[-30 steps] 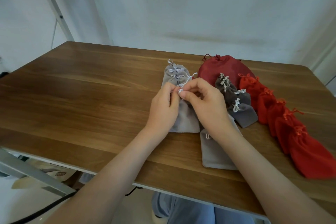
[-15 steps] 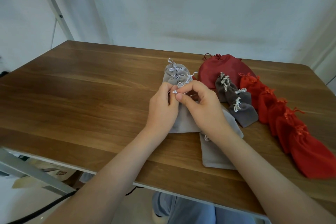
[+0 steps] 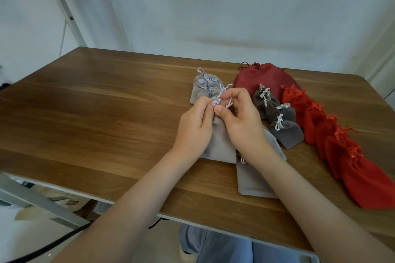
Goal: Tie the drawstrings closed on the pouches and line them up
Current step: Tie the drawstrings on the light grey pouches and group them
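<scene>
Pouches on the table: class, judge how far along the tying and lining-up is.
Done: the bright red pouches, dark grey pouches and light grey pouches lie tied in rows. In hand: the left hand and right hand pinch the drawstring of another light grey pouch. Left: one flat pouch near the table edge looks untied.

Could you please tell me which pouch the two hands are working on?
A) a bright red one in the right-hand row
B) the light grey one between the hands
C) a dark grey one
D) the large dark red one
B: the left hand and right hand both pinch the white drawstring of the light grey pouch.
</scene>
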The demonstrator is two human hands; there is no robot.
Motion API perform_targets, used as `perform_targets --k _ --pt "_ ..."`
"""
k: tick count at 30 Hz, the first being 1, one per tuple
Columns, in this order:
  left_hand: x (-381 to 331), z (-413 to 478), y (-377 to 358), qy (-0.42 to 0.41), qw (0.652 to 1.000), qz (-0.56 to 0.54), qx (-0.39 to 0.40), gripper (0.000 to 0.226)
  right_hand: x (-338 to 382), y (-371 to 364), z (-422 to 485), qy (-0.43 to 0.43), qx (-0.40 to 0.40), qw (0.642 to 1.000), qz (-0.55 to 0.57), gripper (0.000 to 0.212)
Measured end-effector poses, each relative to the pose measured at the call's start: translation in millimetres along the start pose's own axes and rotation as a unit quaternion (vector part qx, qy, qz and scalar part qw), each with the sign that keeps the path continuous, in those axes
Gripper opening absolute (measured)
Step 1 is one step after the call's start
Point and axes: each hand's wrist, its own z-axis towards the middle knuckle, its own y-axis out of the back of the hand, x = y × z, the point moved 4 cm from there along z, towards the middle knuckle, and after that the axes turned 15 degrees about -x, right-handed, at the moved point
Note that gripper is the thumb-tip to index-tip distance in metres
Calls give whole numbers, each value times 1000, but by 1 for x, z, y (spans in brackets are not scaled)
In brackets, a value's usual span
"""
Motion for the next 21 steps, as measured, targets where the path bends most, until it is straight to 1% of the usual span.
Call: perform_targets --k 3,5,10,14,16,21 --pt "2 1 0 13 1000 -15 12 18 0 2 0 0 -10 1000 -10 27" --pt "2 -1 0 19 999 -25 21 19 2 3 0 14 -8 1000 -25 27" --pt "0 -5 -1 16 998 -37 41 29 4 3 1 56 -18 996 -69 18" --pt "-2 -4 -4 5 997 -19 68 24 2 6 2 60 -35 994 -86 14" --pt "-1 -2 -3 8 999 -4 51 22 2 5 1 77 -32 992 -99 13" --pt "0 2 -2 45 999 -12 18 30 4 3 2 116 -37 986 -112 8"
